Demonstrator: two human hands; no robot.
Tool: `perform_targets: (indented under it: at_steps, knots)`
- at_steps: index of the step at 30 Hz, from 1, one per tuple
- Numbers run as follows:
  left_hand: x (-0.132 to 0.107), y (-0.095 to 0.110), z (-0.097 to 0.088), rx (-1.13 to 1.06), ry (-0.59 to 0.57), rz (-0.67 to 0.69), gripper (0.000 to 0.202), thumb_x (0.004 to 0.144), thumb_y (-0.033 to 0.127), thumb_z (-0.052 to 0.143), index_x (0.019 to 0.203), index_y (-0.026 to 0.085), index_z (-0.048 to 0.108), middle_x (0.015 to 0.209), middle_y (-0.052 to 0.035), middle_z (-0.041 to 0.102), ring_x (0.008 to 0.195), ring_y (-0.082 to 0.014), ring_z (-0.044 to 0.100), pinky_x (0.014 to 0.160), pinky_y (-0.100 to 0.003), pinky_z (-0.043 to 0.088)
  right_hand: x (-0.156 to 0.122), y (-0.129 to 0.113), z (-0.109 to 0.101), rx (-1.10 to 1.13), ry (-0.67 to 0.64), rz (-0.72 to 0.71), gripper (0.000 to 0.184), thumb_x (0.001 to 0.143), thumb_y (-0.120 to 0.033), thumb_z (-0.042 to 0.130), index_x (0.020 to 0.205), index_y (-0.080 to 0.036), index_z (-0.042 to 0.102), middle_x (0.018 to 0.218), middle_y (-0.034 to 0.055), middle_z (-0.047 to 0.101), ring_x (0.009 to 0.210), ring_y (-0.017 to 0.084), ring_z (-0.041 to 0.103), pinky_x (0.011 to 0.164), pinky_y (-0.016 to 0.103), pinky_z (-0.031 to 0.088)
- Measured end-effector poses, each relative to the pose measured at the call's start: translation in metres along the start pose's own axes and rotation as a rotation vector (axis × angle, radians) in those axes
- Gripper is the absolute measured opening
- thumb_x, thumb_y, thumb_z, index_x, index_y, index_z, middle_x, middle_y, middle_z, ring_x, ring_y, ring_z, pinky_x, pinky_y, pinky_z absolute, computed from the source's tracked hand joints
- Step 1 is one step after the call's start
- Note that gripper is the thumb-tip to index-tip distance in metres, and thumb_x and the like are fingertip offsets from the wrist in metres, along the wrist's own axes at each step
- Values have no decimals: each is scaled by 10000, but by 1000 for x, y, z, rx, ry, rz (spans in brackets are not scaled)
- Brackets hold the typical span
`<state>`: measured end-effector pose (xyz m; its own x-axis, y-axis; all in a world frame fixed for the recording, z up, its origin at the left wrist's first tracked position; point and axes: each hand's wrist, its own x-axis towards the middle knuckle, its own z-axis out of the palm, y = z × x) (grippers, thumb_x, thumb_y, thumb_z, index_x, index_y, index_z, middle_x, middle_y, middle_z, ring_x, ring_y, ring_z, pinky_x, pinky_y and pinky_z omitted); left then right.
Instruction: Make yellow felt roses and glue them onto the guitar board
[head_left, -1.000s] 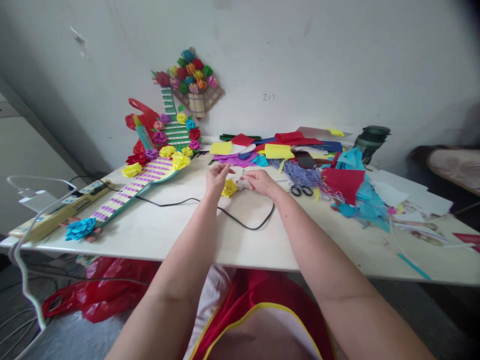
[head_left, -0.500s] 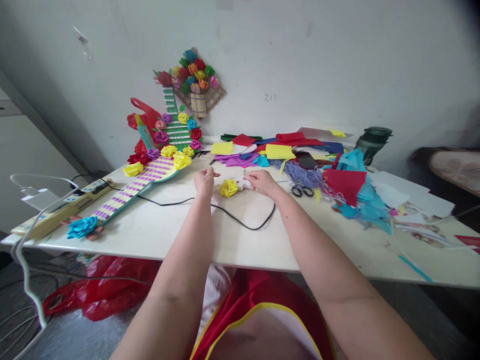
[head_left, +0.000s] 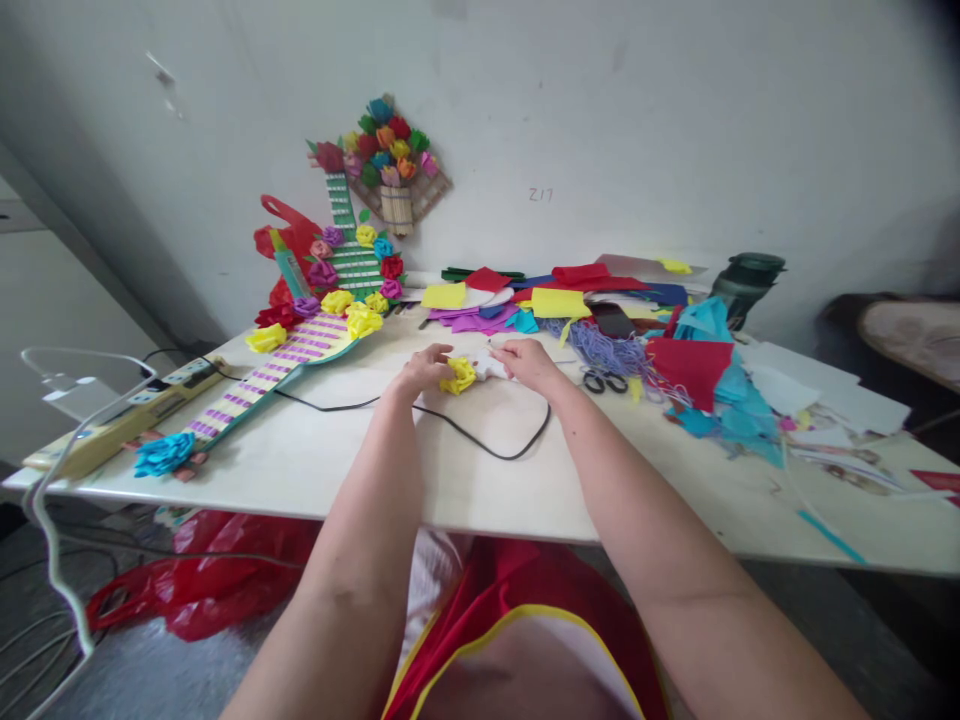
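My left hand (head_left: 426, 370) is at the left side of a yellow paper flower (head_left: 460, 376), fingers reaching over its edge and covering part of it. Its fingers look apart and only lightly bent. My right hand (head_left: 525, 360) is closed in a pinch just right of the flower; what its fingertips hold is too small to make out. Under and beside that hand lies a white object (head_left: 491, 368), partly hidden. A black cord (head_left: 510, 458) loops across the table toward my right wrist.
Paper-flower decorations (head_left: 360, 265) stand at the back left, near a power strip (head_left: 139, 405). Coloured paper (head_left: 480, 310), a phone (head_left: 613, 320), purple yarn (head_left: 600, 350), scissors (head_left: 604, 382) and a dark green bottle (head_left: 750, 285) lie or stand at the back and right.
My left hand has gone from a closed pinch beside the flower to reaching over its left edge with fingers extended. My right hand has hardly moved.
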<state>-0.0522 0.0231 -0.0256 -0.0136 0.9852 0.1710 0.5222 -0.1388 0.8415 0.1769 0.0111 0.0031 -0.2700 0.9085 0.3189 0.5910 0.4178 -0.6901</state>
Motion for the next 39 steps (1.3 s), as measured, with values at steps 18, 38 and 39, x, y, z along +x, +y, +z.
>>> perform_targets:
  at_steps: [18, 38, 39]
  knots:
    - [-8, 18, 5, -61, -48, -35, 260, 475, 181, 730, 728, 181, 672, 636, 30, 624, 645, -164, 567, 596, -266, 424, 2, 2, 0, 61, 56, -26, 176, 855, -268, 583, 799, -156, 707, 539, -31, 535, 554, 131, 517, 607, 258, 394]
    - [-18, 31, 16, -696, -34, 58, 556, 394, 272, 856, 887, 176, 618, 736, 19, 672, 650, -131, 614, 604, -234, 484, 2, 7, -14, 65, 123, -146, 273, 852, -370, 580, 738, -160, 712, 569, -3, 575, 590, 134, 491, 601, 262, 379]
    - [-18, 31, 16, -697, -38, 55, 557, 395, 272, 854, 890, 177, 617, 741, 18, 673, 653, -132, 614, 607, -235, 485, 2, 8, -16, 63, 112, -140, 280, 851, -368, 582, 714, -160, 709, 572, 0, 580, 594, 134, 497, 606, 264, 381]
